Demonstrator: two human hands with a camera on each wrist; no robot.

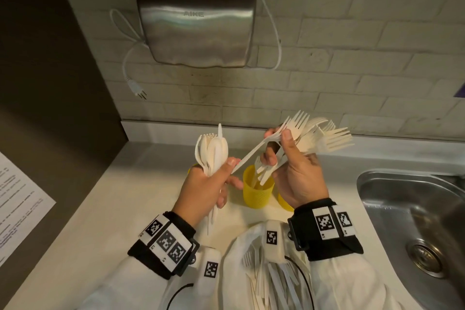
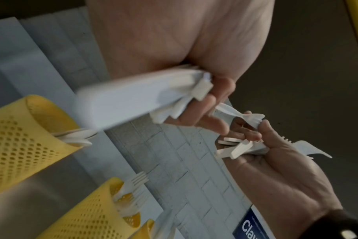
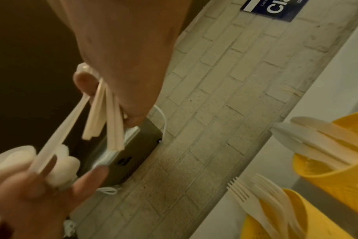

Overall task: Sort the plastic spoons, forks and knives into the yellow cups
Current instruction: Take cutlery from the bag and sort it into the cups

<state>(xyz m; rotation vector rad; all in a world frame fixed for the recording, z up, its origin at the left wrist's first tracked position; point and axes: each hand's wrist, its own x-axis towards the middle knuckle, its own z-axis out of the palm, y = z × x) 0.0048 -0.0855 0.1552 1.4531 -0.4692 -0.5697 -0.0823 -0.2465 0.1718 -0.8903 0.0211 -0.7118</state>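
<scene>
My left hand point(image 1: 206, 186) grips an upright bundle of white spoons point(image 1: 214, 151) with a fork and a knife tip showing among them. My right hand point(image 1: 297, 173) holds a fan of white forks point(image 1: 329, 137), tines pointing right. One fork point(image 1: 254, 151) slants between the hands: my left thumb and forefinger pinch its handle end, and my right thumb presses near its neck. Below stands a perforated yellow cup point(image 1: 258, 192) with forks in it. A second yellow cup point(image 1: 284, 202) is half hidden by my right hand, and a third point(image 1: 192, 168) shows as a sliver behind my left.
A steel sink point(image 1: 402, 209) lies to the right. A hand dryer point(image 1: 196, 25) hangs on the brick wall with its plug point(image 1: 137, 89) dangling. Loose cutlery point(image 1: 271, 282) lies on white wrapping at the counter's near edge. A printed sheet point(image 1: 15, 204) lies at the left.
</scene>
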